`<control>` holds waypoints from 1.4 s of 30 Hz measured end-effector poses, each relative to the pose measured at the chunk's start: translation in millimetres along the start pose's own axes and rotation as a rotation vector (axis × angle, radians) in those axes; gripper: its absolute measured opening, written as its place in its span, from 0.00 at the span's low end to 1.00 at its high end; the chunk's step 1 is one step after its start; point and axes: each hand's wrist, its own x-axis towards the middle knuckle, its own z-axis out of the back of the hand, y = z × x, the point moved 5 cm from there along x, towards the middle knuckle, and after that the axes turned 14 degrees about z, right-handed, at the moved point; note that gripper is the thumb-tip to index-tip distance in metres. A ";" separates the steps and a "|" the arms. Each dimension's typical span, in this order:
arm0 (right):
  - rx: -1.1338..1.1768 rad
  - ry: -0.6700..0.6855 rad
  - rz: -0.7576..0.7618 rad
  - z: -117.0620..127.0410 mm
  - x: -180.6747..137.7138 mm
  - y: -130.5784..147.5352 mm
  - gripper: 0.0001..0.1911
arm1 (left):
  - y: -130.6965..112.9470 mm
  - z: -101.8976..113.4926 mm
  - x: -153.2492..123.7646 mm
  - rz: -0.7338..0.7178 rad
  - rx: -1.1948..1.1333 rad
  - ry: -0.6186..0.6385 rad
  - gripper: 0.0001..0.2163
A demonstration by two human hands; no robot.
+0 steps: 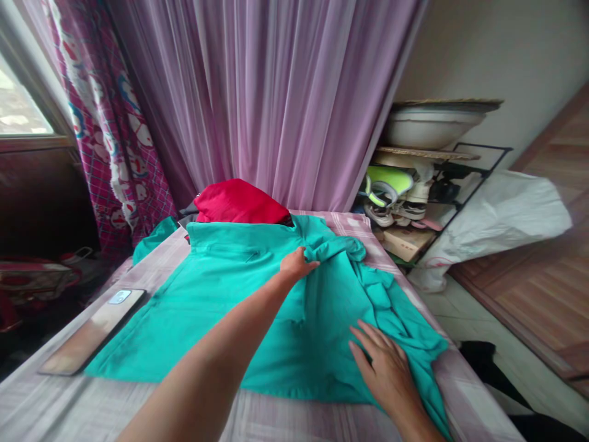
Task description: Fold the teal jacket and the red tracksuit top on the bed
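A teal garment (207,307), by its look a shirt or light jacket, lies spread over the bed or table, its left part fairly flat and its right part bunched in folds. Near its upper middle, my left hand (298,265) reaches across with the fingers closed on a fold of the cloth. My right hand (384,362) rests lower on the right part of the garment, fingers stretched out and apart. Behind the garment's top edge sits a heap of red cloth (239,202).
A phone (94,334) lies face down left of the garment on the checked sheet (193,411). Purple curtains (276,104) hang behind. To the right stands a rack (483,150) with shoes and a basin (435,126), beside a white plastic bag (506,227).
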 end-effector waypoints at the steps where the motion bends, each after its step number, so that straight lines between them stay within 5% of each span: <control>1: 0.001 -0.009 0.008 0.4 -0.5 0.7 0.20 | -1.8 0.6 2.6 -0.004 0.003 -0.004 0.21; 4: -0.003 -0.039 0.013 0.7 -2.1 0.1 0.20 | 9.4 12.0 4.6 0.010 0.042 -0.018 0.17; 10: -0.017 -0.067 -0.046 0.0 -3.8 -2.2 0.23 | 88.9 37.1 -18.2 0.049 0.232 0.096 0.21; 13: -0.020 -0.034 -0.069 -0.3 -3.6 -1.3 0.22 | 100.9 47.3 -22.2 -0.011 0.297 0.130 0.24; 18: -0.004 0.004 -0.087 0.2 -3.6 -1.6 0.20 | 42.3 51.3 8.3 -0.148 0.249 0.054 0.23; 26: 0.064 0.015 -0.132 3.3 -4.2 0.2 0.19 | -23.0 -3.1 52.6 -0.115 0.112 0.145 0.17; 28: 0.110 -0.014 -0.144 3.8 -4.4 -1.6 0.20 | -31.3 5.3 61.2 -0.123 0.015 0.144 0.16; 31: 0.189 -0.123 -0.199 4.3 -5.9 -9.3 0.25 | -33.7 49.6 79.1 -0.137 -0.183 0.112 0.16; 34: 0.210 -0.183 -0.265 1.5 -7.4 -16.6 0.30 | -6.6 111.9 93.2 -0.116 -0.393 0.060 0.17; 37: 0.182 -0.191 -0.313 -0.8 -7.1 -19.2 0.34 | 55.9 154.9 88.1 0.045 -0.823 0.076 0.16; 42: 0.198 -0.185 -0.271 0.8 -3.2 -17.3 0.32 | 174.6 147.4 30.3 0.382 -0.790 0.094 0.13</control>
